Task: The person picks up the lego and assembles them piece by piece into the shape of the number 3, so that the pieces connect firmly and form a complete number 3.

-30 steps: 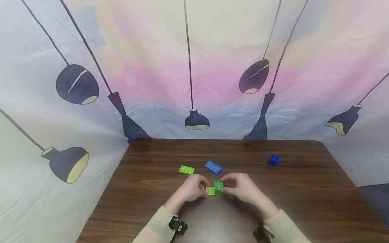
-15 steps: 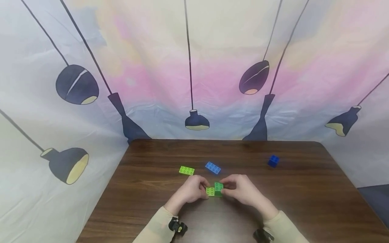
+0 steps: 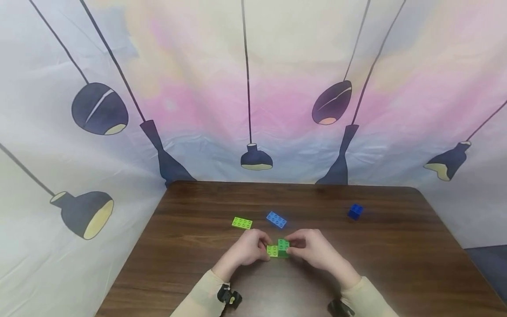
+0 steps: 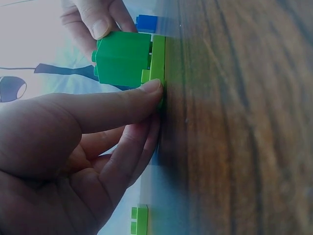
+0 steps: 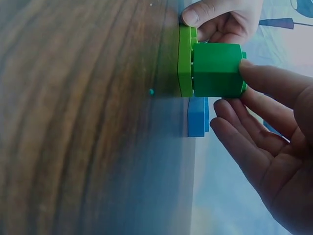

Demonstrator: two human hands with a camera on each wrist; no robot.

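Observation:
My left hand [image 3: 251, 247] pinches the left end of a lime-green flat building brick [image 3: 272, 251] between thumb and fingers, and the brick lies on the table. A taller green two-by-two brick [image 3: 283, 246] sits over its right end, studs up. In the right wrist view a thin gap shows between the green brick [image 5: 217, 70] and the lime brick [image 5: 185, 61]; how firmly they are joined I cannot tell. My right hand [image 3: 314, 247] pinches the green brick near its top, thumb [image 5: 266, 76] on the near side, other fingers behind.
Behind the hands lie another lime flat brick [image 3: 242, 223] and a light blue flat brick [image 3: 276, 219]. A dark blue brick [image 3: 355, 211] stands farther right on the brown wooden table [image 3: 190, 264]. A curtain printed with lamps [image 3: 256, 157] hangs past the table's back edge.

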